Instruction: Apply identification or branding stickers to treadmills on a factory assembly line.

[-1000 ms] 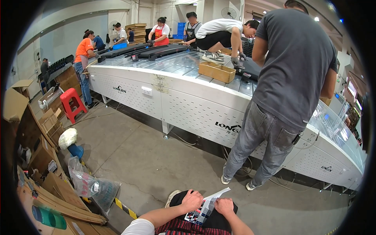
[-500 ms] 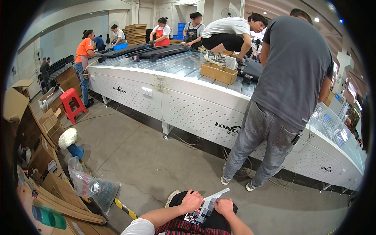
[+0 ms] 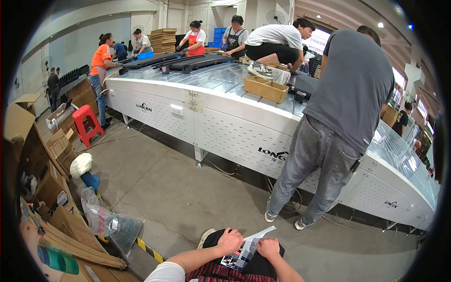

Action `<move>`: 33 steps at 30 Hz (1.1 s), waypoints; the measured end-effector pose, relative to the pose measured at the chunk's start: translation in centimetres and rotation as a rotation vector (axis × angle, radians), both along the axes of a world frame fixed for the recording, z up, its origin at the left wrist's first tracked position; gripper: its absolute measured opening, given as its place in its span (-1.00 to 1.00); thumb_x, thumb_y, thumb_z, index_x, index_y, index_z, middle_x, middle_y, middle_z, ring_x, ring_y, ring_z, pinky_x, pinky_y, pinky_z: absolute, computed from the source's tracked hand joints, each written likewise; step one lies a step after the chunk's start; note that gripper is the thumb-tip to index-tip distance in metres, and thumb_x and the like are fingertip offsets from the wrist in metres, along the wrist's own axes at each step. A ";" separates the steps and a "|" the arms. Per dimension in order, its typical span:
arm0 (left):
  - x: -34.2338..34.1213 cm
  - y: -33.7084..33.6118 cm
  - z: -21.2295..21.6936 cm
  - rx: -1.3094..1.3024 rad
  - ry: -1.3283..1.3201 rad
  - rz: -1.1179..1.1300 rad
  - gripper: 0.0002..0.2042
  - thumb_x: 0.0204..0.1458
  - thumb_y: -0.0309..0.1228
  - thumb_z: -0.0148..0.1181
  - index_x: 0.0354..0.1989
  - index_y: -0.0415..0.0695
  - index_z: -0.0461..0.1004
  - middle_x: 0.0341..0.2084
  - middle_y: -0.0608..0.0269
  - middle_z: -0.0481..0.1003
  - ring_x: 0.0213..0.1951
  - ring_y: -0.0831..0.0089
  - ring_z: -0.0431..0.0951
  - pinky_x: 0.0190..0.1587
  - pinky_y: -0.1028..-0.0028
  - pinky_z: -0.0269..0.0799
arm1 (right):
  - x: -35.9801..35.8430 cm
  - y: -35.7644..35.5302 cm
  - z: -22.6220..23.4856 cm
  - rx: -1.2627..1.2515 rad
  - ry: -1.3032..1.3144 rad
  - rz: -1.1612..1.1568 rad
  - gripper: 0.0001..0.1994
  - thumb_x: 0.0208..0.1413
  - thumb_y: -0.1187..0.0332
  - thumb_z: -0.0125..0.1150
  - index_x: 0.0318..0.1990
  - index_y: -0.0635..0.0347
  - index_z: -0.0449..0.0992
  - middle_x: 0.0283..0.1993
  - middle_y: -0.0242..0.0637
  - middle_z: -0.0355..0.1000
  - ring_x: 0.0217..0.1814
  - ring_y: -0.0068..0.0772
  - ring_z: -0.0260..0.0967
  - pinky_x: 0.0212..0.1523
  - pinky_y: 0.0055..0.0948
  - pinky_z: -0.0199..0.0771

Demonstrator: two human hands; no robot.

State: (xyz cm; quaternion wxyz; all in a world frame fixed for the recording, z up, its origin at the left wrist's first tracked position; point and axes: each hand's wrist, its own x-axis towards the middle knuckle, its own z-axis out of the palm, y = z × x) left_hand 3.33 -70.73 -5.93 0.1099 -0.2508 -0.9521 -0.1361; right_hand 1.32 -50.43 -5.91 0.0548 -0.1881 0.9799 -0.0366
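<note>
A sticker sheet (image 3: 238, 257), printed in dark, red and white patches, lies over my lap between my hands. A pale strip (image 3: 261, 232) stands up from its upper edge, slanting to the right. My left hand (image 3: 230, 241) is closed at the sheet's upper left, its fingertips pressed together against it. Closed at the base of the strip, my right hand (image 3: 268, 248) pinches the sheet's right side. Both hands rest near my dark-clad knees, and striped red cloth (image 3: 221, 272) covers my lap below. The fingertips' exact grip is partly hidden.
A long white roller conveyor (image 3: 235, 124) crosses ahead, carrying dark racks (image 3: 202, 62) and a cardboard box (image 3: 266, 89). A person in grey (image 3: 350, 89) stands close at right; another crouches on the conveyor. Left are a red stool (image 3: 87, 124), plastic bags (image 3: 112, 223) and cartons.
My hands and the sticker sheet hold nearly the same pose. The person in grey leans slightly differently, and the crouching person's head has turned to the right.
</note>
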 end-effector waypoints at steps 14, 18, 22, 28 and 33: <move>0.1 0.0 0.4 -0.015 -0.016 0.007 -0.89 -0.19 -0.33 0.05 -0.56 -0.06 0.46 -0.51 0.31 0.44 -0.24 0.40 0.38 -0.07 0.20 0.13 | 0.0 -0.1 0.1 0.015 -0.009 0.001 -0.74 -0.10 0.16 -0.04 -0.47 0.08 0.51 -0.47 -0.19 0.46 -0.38 -0.21 0.42 -0.26 -0.24 0.29; 0.1 0.0 0.7 -0.059 -0.062 0.006 -0.83 -0.10 -0.26 0.04 -0.55 -0.07 0.45 -0.47 0.30 0.44 -0.20 0.40 0.37 -0.04 0.23 0.13 | 0.0 -0.1 0.1 0.003 0.005 0.007 -0.75 -0.10 0.16 -0.04 -0.48 0.08 0.51 -0.48 -0.19 0.46 -0.39 -0.22 0.42 -0.27 -0.23 0.29; 0.2 0.0 0.8 -0.057 -0.055 0.005 -0.84 -0.11 -0.26 0.05 -0.55 -0.07 0.45 -0.48 0.31 0.44 -0.21 0.40 0.37 -0.06 0.24 0.14 | 0.0 0.0 0.0 0.000 0.009 0.008 -0.75 -0.10 0.15 -0.03 -0.49 0.08 0.51 -0.50 -0.19 0.45 -0.39 -0.22 0.42 -0.27 -0.23 0.29; 0.2 0.0 1.0 -0.068 -0.065 0.001 -0.83 -0.11 -0.26 0.05 -0.55 -0.07 0.45 -0.48 0.31 0.44 -0.21 0.40 0.37 -0.06 0.25 0.14 | 0.0 0.0 0.2 -0.002 0.008 0.007 -0.75 -0.10 0.15 -0.03 -0.49 0.08 0.51 -0.50 -0.19 0.45 -0.40 -0.21 0.42 -0.27 -0.23 0.29; 0.1 0.0 0.8 -0.068 -0.072 0.002 -0.83 -0.10 -0.26 0.05 -0.55 -0.07 0.45 -0.48 0.30 0.44 -0.21 0.40 0.37 -0.06 0.25 0.14 | 0.1 0.0 0.3 -0.001 0.001 0.007 -0.74 -0.10 0.15 -0.03 -0.49 0.08 0.51 -0.49 -0.18 0.45 -0.40 -0.21 0.42 -0.26 -0.23 0.28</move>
